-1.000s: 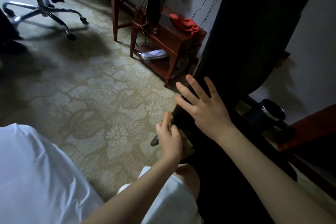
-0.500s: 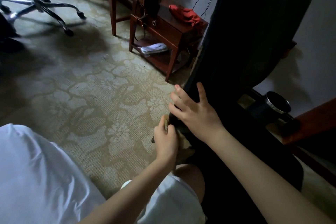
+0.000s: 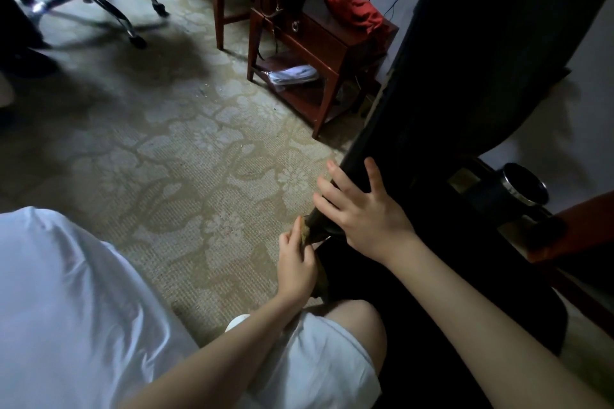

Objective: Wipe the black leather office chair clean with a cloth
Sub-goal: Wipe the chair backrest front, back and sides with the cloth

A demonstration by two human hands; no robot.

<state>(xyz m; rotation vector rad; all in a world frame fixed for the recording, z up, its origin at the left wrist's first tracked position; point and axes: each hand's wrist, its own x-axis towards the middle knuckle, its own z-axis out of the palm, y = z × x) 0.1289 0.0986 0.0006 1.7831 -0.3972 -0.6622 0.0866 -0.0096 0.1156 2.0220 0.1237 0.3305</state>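
Observation:
The black leather office chair (image 3: 465, 83) fills the right side, its tall back rising to the top edge and its seat dark below. My right hand (image 3: 362, 212) lies with spread fingers over the lower left edge of the chair back, the fingers partly bent around it. Just below it, my left hand (image 3: 297, 267) grips a tan cloth (image 3: 307, 232) and holds it against the bottom corner of the back. Most of the cloth is hidden behind that hand and the chair edge.
A second office chair with a chrome star base (image 3: 89, 0) stands at the top left on the patterned carpet (image 3: 186, 156). A red-brown side table (image 3: 319, 43) carries a red cloth (image 3: 355, 12). A black metal-rimmed cup (image 3: 521, 189) sits right of the chair.
My right hand has slid down the chair back's edge and its fingers have bent around it. My left hand with the cloth has stayed at the bottom corner.

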